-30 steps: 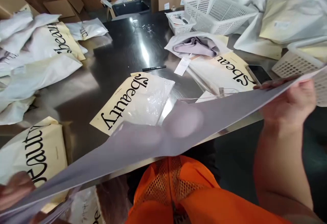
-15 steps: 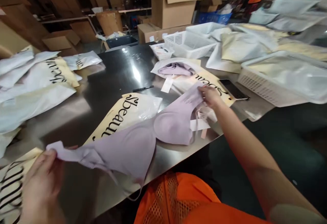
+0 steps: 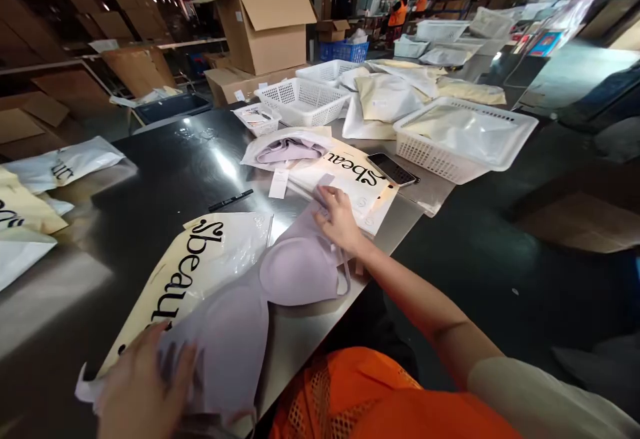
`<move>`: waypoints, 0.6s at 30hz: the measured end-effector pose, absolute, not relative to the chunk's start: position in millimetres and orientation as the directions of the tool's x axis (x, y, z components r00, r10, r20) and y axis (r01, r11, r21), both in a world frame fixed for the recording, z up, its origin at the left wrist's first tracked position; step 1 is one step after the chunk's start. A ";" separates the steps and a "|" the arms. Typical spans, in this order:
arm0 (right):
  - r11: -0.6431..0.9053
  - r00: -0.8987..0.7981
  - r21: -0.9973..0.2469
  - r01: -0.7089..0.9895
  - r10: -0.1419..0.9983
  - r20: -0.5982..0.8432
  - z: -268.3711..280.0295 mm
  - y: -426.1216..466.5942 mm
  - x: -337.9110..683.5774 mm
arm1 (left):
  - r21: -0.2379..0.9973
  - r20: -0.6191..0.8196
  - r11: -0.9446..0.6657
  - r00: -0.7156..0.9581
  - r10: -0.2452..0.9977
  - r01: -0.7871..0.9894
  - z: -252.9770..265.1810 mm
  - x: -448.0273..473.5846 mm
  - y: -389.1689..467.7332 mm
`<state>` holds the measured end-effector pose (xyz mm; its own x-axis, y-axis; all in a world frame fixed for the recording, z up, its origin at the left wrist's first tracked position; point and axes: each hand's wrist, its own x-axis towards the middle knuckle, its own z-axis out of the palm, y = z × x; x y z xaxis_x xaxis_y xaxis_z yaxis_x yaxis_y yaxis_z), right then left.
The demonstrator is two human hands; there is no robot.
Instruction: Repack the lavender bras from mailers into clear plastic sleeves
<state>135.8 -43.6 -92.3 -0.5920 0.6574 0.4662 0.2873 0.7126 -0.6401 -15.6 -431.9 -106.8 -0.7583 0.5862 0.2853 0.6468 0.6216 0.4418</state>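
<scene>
A lilac bra [image 3: 295,272] lies stretched across the near edge of the metal table, cups facing up. Over its left band rests my left hand [image 3: 143,385], a little blurred, with thumb and fingers apart on the fabric. My right hand [image 3: 340,219] has its fingers closed on the other band, whose end sticks out past the fingertips. Partly beneath the bra is a printed plastic bag [image 3: 200,252]. Beyond my right hand lies another printed bag [image 3: 353,169], beside a second lilac garment [image 3: 290,150] in an opened white bag. A white tag [image 3: 279,183] hangs near it.
A black pen [image 3: 231,200] and a phone [image 3: 393,169] lie on the table [image 3: 165,172]. White baskets [image 3: 440,159] and bagged goods stand at the back right. More bags [image 3: 85,162] lie at left. A cardboard box [image 3: 265,32] stands behind; people in orange vests [image 3: 399,13] are far off.
The view has turned right. The bra has come down flatter on the table. My left hand has let go of the band's end and moved inward over the fabric.
</scene>
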 end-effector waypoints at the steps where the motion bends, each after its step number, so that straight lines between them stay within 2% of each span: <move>1: 0.766 -0.636 -0.585 0.267 0.597 0.490 -93.1 -55.3 139.7 | 0.354 0.254 0.650 -0.738 0.625 0.672 -109.7 -7.6 -418.8; 3: 0.818 -0.698 -0.540 0.199 0.505 0.507 -94.0 -78.9 148.1 | 0.244 0.160 0.681 -0.722 0.673 0.690 -112.7 4.3 -399.7; 7: 0.868 -0.729 -0.494 0.051 0.370 0.575 -96.1 -120.6 162.8 | 0.228 0.022 0.692 -0.714 0.700 0.685 -103.9 11.9 -388.4; 13: 0.822 -0.735 -0.546 -0.163 0.268 0.623 -106.0 -168.4 164.6 | 0.254 0.159 0.666 -0.709 0.687 0.701 -85.8 24.4 -389.5; 18: 0.812 -0.783 -0.559 -0.165 0.237 0.576 -105.1 -202.8 151.8 | 0.334 0.223 0.631 -0.709 0.669 0.700 -92.4 46.3 -386.0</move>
<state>151.8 -202.8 -105.1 -0.7827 0.2369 0.5756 -0.1653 0.8125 -0.5591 46.3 -386.0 -92.4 -0.7094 0.6686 0.2228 0.6999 0.6312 0.3342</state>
